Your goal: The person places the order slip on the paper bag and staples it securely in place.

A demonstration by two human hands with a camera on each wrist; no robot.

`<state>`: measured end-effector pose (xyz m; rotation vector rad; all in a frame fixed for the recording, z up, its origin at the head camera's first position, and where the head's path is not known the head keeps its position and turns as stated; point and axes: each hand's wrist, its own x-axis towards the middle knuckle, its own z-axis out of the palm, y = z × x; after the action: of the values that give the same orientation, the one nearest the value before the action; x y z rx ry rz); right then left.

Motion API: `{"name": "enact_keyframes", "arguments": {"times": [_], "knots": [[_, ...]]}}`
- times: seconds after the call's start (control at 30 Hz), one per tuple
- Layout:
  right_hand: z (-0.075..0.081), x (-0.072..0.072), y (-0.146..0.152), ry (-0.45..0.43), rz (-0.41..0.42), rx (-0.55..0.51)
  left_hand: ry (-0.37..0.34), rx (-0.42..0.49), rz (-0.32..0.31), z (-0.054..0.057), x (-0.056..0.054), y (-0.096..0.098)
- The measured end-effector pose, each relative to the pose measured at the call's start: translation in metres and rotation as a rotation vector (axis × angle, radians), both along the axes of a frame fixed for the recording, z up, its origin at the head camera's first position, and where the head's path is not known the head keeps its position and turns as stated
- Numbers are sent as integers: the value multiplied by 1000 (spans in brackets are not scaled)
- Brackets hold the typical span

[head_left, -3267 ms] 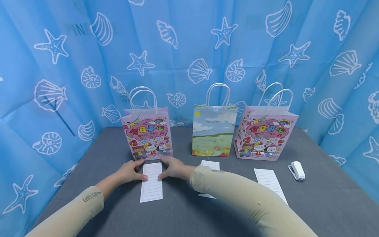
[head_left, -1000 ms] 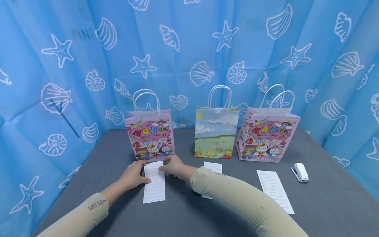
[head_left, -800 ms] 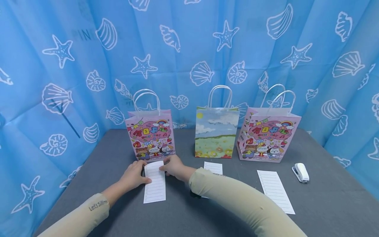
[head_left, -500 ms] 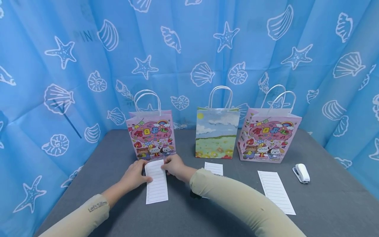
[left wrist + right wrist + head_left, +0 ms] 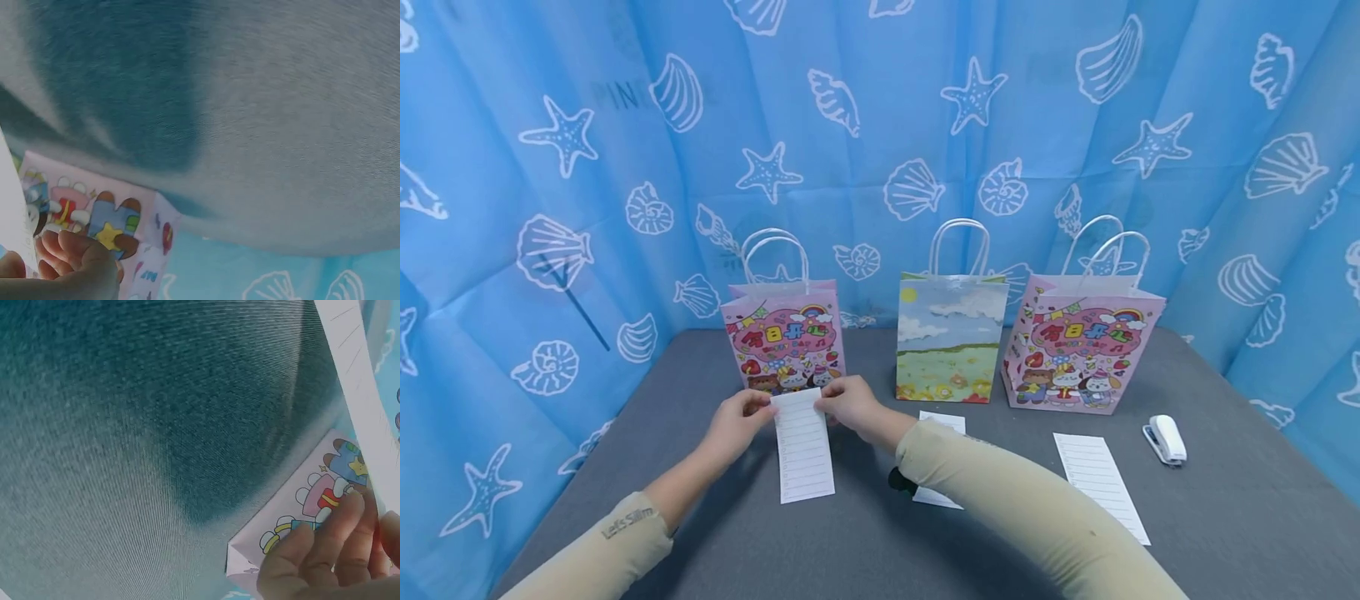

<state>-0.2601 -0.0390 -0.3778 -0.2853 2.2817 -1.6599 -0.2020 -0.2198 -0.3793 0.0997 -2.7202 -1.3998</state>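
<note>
A narrow lined paper slip (image 5: 805, 454) is held up by its top end in front of the left pink gift bag (image 5: 786, 333). My left hand (image 5: 736, 423) pinches its upper left corner, and my right hand (image 5: 855, 407) pinches the upper right one. In the left wrist view the slip (image 5: 14, 212) hangs by the left hand (image 5: 78, 265), close before the bag's printed animals. From the right wrist, the slip (image 5: 362, 394) runs down to the thumb and fingers of the right hand (image 5: 337, 550). The bag's lower front is partly hidden behind hands and slip.
A landscape-print gift bag (image 5: 951, 342) stands in the middle, another pink gift bag (image 5: 1082, 346) to its right. Before them lie two more lined slips, the middle slip (image 5: 942, 423) partly under the right sleeve and the right slip (image 5: 1101, 483). A white stapler (image 5: 1165, 439) lies at far right.
Earlier the slip lay on the table between both hands. Its top end has been taken hold of and raised towards the left pink bag, with both hands moving up along with it.
</note>
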Motion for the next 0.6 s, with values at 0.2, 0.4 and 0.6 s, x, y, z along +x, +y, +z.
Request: {"name": "enact_keyframes", "arguments": {"times": [0.2, 0.4, 0.6], "knots": [[2, -3, 4, 32, 6, -31, -5, 66, 26, 13, -1, 4], [6, -4, 5, 39, 4, -48, 34, 43, 28, 17, -1, 4], [13, -7, 6, 65, 5, -62, 101, 28, 39, 17, -1, 6]]}}
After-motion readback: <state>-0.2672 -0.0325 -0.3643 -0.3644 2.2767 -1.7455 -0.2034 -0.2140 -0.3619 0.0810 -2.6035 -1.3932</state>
